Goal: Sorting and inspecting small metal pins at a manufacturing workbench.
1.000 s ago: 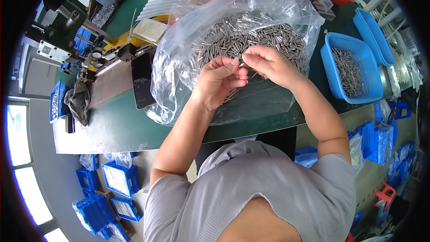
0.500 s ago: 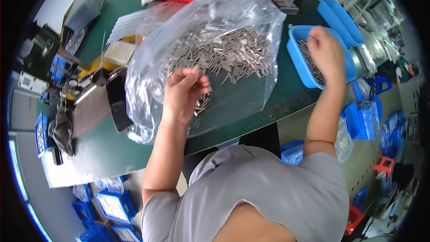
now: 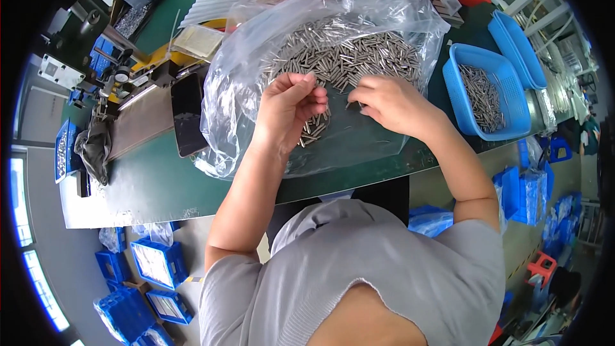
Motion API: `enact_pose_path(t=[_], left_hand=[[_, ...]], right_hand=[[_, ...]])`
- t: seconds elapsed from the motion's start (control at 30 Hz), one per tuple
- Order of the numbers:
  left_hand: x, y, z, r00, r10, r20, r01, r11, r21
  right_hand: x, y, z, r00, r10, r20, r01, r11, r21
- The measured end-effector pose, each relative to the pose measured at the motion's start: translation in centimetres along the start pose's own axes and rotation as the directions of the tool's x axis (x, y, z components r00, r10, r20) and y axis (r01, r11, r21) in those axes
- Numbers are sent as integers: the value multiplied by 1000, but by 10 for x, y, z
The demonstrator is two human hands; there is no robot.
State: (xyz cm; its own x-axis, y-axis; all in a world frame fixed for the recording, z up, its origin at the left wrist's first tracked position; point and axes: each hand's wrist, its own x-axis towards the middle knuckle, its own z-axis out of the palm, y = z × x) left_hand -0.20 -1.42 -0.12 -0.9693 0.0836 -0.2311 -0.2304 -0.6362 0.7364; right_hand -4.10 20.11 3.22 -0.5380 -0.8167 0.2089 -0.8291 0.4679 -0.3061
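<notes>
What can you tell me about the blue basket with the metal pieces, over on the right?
The blue basket looks like plastic: open-topped, roughly rectangular, with rounded corners, a raised rim and seemingly perforated walls. It sits upright near the front edge of the green bench, right of the clear bag. Slim grey metal pins lie jumbled inside. Another blue basket sits beyond it; whether they touch is unclear. Neither of the hands touches it.

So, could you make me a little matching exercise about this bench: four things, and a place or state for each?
1. metal pin pile
2. black slab
3. red stool
4. right hand

A. on the floor
B. fingers bent
C. on clear plastic
D. flat, left of the plastic

Pairs: 1-C, 2-D, 3-A, 4-B
</notes>
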Motion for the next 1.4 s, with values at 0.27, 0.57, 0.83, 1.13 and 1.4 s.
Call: enact_pose_path(t=[0.27,0.57,0.83,1.13,1.4], left_hand=[[-1,3,1,1000,-3,-26,3,1000,-2],[-1,-5,3,988,-110,112,117,991,-61],[0,-7,4,980,-114,161,124,991,-55],[0,-10,0,985,-95,145,106,992,-67],[2,-6,3,994,-48,97,48,999,2]], right_hand=[[32,2,19,1000,0,-7,1,998,69],[24,6,13,913,407,32,-164,293,942],[23,3,16,929,370,6,-173,421,890],[26,-5,21,956,293,-18,-109,412,905],[23,4,13,903,429,38,-173,280,944]])
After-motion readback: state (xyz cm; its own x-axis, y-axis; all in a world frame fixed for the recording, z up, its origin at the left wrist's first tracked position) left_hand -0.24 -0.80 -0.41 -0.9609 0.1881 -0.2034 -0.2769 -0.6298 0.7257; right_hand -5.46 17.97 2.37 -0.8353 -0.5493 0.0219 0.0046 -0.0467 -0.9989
